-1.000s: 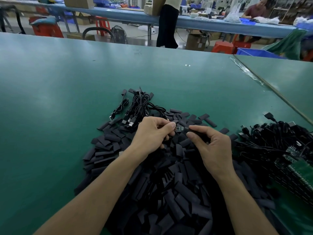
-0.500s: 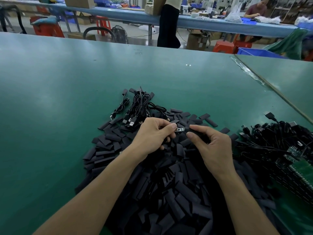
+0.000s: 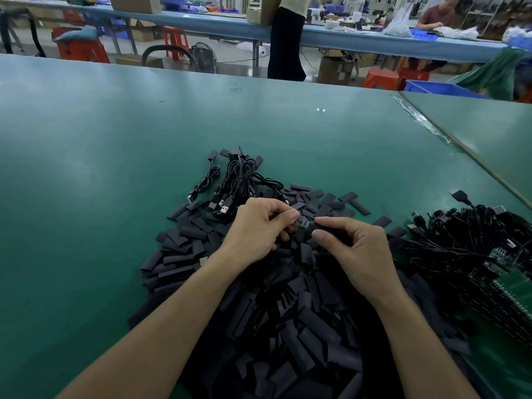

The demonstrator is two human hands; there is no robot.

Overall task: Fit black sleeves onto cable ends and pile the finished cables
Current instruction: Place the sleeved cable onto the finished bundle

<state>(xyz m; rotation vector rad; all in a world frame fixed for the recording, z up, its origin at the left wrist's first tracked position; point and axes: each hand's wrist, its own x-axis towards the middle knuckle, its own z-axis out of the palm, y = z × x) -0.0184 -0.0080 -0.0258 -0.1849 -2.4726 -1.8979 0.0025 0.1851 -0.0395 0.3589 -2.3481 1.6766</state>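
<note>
Cable end (image 3: 302, 223) is pinched in left hand (image 3: 256, 228) grip, black sleeve (image 3: 324, 227) in right hand (image 3: 359, 254) grip; if misaligned, sleeve mouth could be snagged or buckled

table (image 3: 115, 168) left open | sleeve heap (image 3: 288, 326) centre | cable tangle (image 3: 460, 240) right

Beyond the left hand (image 3: 253, 228) the green table (image 3: 115, 133) runs to its far edge. Out past the right hand (image 3: 357, 254) a second green table (image 3: 489, 133) meets it along a taped seam (image 3: 423, 120). Further back, a long blue bench (image 3: 218, 24) crosses a pale floor (image 3: 236, 64), with red stools (image 3: 80, 51), a floor fan (image 3: 205, 57), cardboard boxes (image 3: 334, 71) and a blue bin (image 3: 440, 89) around it. A person in dark trousers (image 3: 286, 44) stands at the bench. Another person (image 3: 437, 14) sits far right.
</note>
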